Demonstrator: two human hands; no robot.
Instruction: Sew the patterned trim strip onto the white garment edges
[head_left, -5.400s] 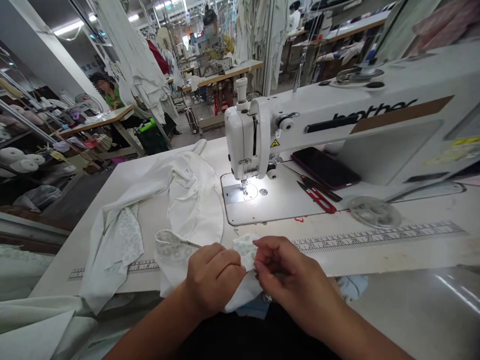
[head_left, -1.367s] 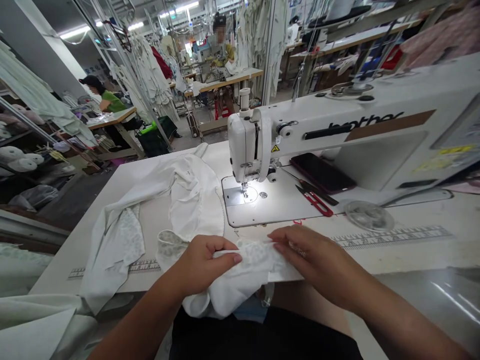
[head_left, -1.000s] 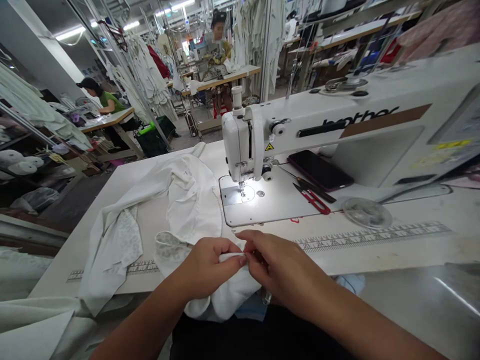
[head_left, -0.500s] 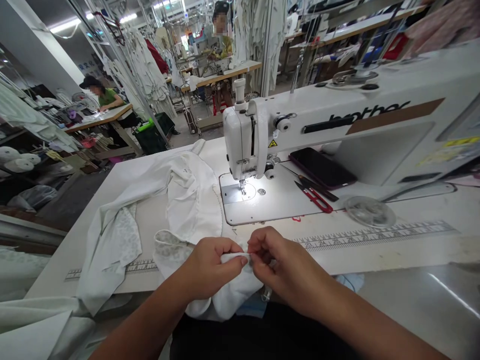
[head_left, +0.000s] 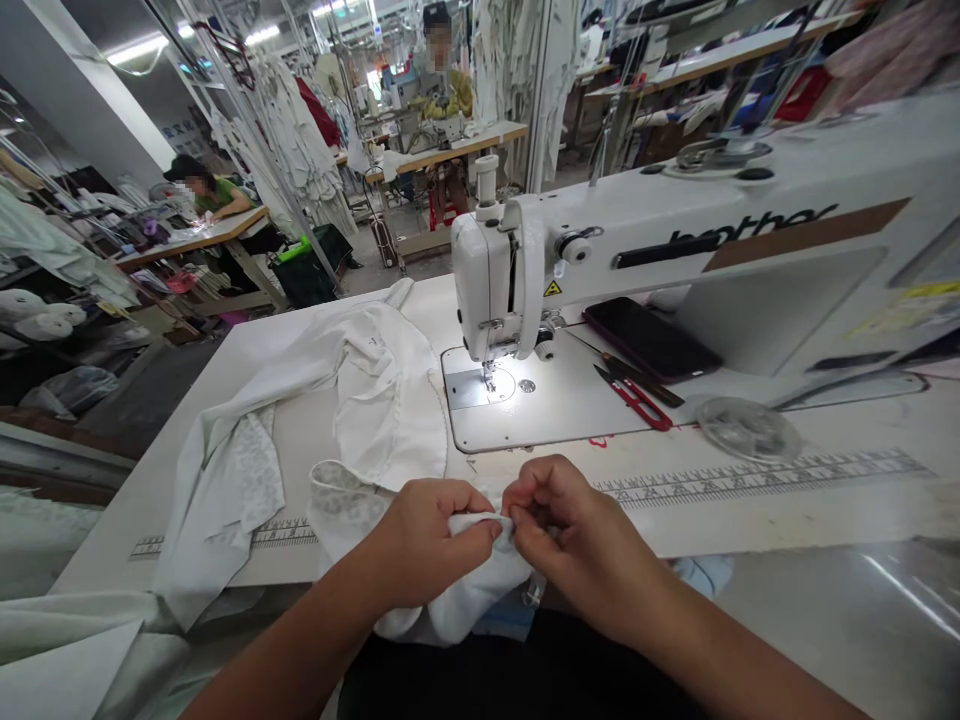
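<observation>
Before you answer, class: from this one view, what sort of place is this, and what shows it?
Most likely a garment sewing workshop: a Brother sewing machine on a work table, white cloth spread beside it, and garments hanging in rows behind.

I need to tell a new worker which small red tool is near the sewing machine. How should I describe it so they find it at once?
Start at the white Brother sewing machine. Right of its lit needle plate lie red-handled thread snips, the only red tool there, just in front of a dark phone.
</observation>
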